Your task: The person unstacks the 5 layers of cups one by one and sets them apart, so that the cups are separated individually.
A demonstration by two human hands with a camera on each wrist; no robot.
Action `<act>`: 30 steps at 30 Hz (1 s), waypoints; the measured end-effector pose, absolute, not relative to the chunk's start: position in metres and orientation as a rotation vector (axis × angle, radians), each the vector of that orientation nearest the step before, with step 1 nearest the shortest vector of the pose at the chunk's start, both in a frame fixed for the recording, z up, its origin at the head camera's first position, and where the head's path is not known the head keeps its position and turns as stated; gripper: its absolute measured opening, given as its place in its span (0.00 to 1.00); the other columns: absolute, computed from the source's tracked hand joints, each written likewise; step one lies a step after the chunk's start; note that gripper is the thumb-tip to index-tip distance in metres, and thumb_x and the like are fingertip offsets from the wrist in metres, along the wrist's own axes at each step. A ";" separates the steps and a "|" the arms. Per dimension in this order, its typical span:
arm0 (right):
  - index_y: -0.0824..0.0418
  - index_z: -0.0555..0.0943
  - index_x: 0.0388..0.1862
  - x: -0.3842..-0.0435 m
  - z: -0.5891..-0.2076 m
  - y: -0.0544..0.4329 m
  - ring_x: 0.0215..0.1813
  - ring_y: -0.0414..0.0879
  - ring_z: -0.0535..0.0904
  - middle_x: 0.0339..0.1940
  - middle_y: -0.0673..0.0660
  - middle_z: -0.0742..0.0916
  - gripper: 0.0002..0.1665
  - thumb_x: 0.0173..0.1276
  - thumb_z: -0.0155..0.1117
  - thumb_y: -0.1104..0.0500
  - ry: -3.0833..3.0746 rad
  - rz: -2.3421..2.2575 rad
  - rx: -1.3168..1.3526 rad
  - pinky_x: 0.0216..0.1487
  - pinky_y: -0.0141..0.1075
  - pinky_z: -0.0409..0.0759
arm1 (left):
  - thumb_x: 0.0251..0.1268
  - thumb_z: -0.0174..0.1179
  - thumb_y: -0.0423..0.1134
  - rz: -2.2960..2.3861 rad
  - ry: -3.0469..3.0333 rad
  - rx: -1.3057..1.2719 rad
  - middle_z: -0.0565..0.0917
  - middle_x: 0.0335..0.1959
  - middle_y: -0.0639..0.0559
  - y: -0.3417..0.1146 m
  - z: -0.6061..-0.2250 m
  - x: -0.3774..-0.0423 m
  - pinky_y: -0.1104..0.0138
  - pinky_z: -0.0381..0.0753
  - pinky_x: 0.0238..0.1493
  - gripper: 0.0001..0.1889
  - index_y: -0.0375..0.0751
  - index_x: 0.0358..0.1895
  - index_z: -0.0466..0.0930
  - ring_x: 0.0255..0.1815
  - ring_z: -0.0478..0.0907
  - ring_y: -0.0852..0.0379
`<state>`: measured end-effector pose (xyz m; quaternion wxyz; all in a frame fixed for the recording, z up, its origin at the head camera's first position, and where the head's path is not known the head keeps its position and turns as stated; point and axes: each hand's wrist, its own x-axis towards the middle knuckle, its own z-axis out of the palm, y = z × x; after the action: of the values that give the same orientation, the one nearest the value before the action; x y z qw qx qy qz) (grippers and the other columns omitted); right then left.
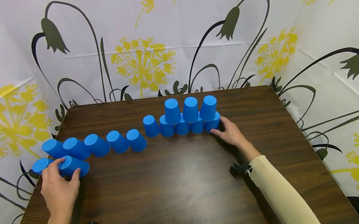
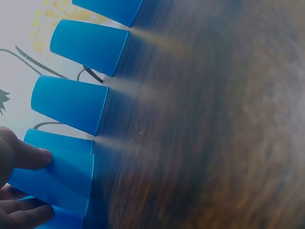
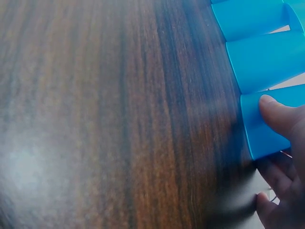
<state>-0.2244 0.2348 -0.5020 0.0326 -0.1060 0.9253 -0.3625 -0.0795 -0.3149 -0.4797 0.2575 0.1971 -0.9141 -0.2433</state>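
Observation:
Upside-down plastic cups, all plain blue, stand on a brown wood-grain table. At the front left, my left hand (image 1: 60,188) grips one cup (image 1: 74,167) between thumb and fingers; another cup (image 1: 40,165) stands just left of it, partly behind the hand. In the left wrist view, the thumb lies on the side of the held cup (image 2: 66,179). My right hand (image 1: 233,132) holds the rightmost bottom cup (image 1: 213,125) of a two-level stack, thumb in front and fingers around its far side. Three cups, including a middle one (image 1: 190,109), form the upper level.
A slanting line of several cups (image 1: 97,145) runs from the left edge toward the stack, with a single cup (image 1: 151,126) at the stack's left end. Patterned white cloth (image 1: 177,25) hangs behind the table (image 1: 176,192). A black strap (image 1: 240,169) sits at my right wrist.

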 end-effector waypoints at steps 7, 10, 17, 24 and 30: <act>0.63 0.62 0.74 -0.224 -0.503 0.234 0.70 0.62 0.67 0.69 0.65 0.73 0.41 0.69 0.66 0.49 2.851 -1.129 -0.333 0.68 0.59 0.65 | 0.53 0.72 0.28 -0.619 -2.481 0.552 0.71 0.62 0.31 -0.314 -0.476 -0.075 0.34 0.65 0.59 0.34 0.37 0.65 0.69 0.62 0.69 0.31; 0.63 0.62 0.73 -0.224 -0.503 0.234 0.70 0.62 0.68 0.69 0.65 0.73 0.41 0.69 0.66 0.49 2.849 -1.133 -0.340 0.68 0.59 0.65 | 0.52 0.72 0.28 -0.587 -2.463 0.543 0.71 0.60 0.31 -0.312 -0.470 -0.070 0.34 0.68 0.55 0.35 0.36 0.65 0.69 0.60 0.70 0.31; 0.62 0.62 0.74 -0.225 -0.502 0.236 0.70 0.62 0.67 0.69 0.65 0.73 0.42 0.68 0.66 0.48 2.852 -1.135 -0.337 0.68 0.59 0.64 | 0.58 0.69 0.35 -0.491 -2.336 0.381 0.73 0.56 0.30 -0.294 -0.442 -0.067 0.38 0.78 0.42 0.28 0.34 0.62 0.72 0.51 0.73 0.35; 0.63 0.62 0.74 -0.224 -0.503 0.236 0.70 0.62 0.67 0.69 0.65 0.73 0.42 0.68 0.66 0.47 2.850 -1.129 -0.331 0.68 0.59 0.64 | 0.57 0.69 0.33 -0.728 -2.216 0.004 0.77 0.54 0.37 -0.241 -0.425 -0.083 0.79 0.71 0.53 0.23 0.35 0.57 0.78 0.54 0.75 0.44; 0.63 0.62 0.74 -0.223 -0.502 0.234 0.70 0.63 0.66 0.69 0.66 0.73 0.42 0.68 0.66 0.48 2.848 -1.127 -0.325 0.68 0.60 0.64 | 0.56 0.70 0.31 -0.986 -2.268 -0.274 0.77 0.55 0.41 -0.184 -0.428 -0.110 0.69 0.79 0.53 0.25 0.36 0.59 0.77 0.57 0.75 0.51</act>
<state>-0.2230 0.2343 -0.5021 0.0308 -0.1056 0.9242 -0.3658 -0.1097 -0.1837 -0.4283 0.3208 -0.1041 -0.8633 -0.3753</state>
